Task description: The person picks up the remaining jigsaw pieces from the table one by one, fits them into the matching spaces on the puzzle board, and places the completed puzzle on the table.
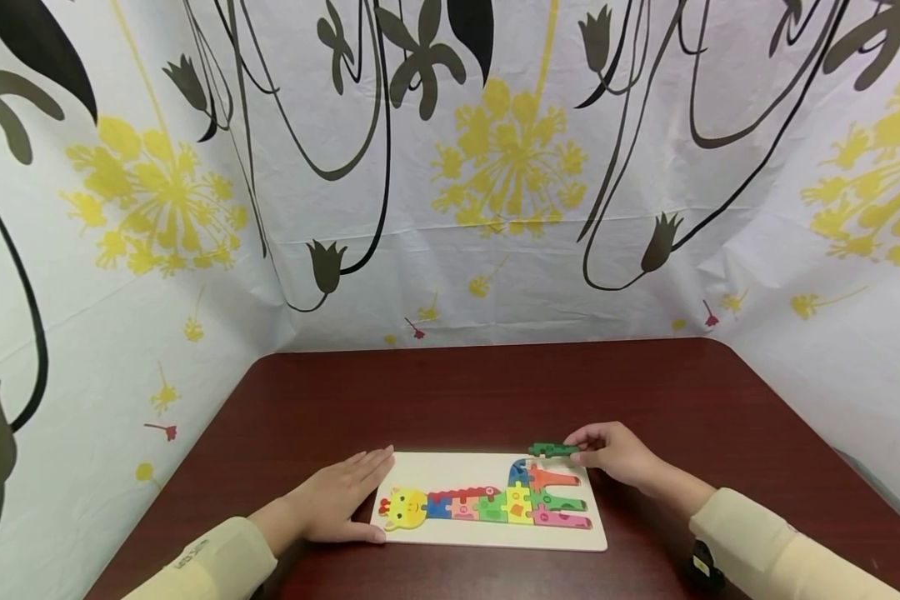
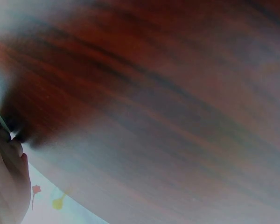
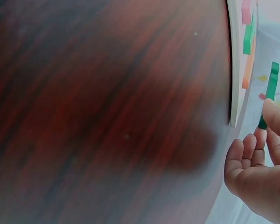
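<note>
A cream puzzle board point(image 1: 453, 467) lies flat, with a colourful giraffe of interlocking pieces on it. The yellow head piece point(image 1: 405, 508) is at its left; orange, green and pink leg pieces point(image 1: 561, 518) point right. My right hand point(image 1: 618, 454) pinches a dark green puzzle piece point(image 1: 551, 450) between thumb and fingers, over the far right corner of the board. In the right wrist view the green piece point(image 3: 271, 84) sticks out past the thumb. My left hand point(image 1: 348, 496) rests with straight fingers along the board's left edge.
The board lies on a dark red-brown wooden table point(image 1: 480, 392) near its front. White cloth point(image 1: 435, 300) printed with plants and yellow flowers hangs behind the table and at both sides. A black object point(image 1: 705, 562) sits by the right sleeve.
</note>
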The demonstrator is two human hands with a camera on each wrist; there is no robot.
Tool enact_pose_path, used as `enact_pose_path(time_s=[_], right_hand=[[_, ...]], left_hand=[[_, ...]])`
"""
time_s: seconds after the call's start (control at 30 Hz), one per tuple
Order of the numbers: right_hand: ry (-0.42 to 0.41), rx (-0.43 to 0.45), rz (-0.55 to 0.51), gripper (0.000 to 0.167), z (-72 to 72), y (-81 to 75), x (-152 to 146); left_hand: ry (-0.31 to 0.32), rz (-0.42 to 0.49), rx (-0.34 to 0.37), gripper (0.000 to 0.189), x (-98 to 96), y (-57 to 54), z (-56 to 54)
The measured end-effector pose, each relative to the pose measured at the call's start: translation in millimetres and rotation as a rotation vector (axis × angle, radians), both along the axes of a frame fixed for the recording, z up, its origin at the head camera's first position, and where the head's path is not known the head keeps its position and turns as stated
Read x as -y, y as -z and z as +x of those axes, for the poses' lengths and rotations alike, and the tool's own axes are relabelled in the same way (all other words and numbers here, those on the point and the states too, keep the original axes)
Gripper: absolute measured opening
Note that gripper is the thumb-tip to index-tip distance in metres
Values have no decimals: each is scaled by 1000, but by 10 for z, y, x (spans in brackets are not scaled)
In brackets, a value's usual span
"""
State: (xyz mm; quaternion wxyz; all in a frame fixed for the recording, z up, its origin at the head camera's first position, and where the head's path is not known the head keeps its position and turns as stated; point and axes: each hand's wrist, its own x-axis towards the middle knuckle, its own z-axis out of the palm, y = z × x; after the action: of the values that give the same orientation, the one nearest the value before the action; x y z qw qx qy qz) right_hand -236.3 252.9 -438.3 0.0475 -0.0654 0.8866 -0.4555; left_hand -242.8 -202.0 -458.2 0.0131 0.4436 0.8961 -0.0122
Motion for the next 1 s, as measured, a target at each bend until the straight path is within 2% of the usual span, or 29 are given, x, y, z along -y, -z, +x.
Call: enact_pose_path(time_s=[1.0], right_hand=[[-53,-11,44,12,-25,36,119]], left_hand=[[-8,-2,10,101,-6,-8,12]])
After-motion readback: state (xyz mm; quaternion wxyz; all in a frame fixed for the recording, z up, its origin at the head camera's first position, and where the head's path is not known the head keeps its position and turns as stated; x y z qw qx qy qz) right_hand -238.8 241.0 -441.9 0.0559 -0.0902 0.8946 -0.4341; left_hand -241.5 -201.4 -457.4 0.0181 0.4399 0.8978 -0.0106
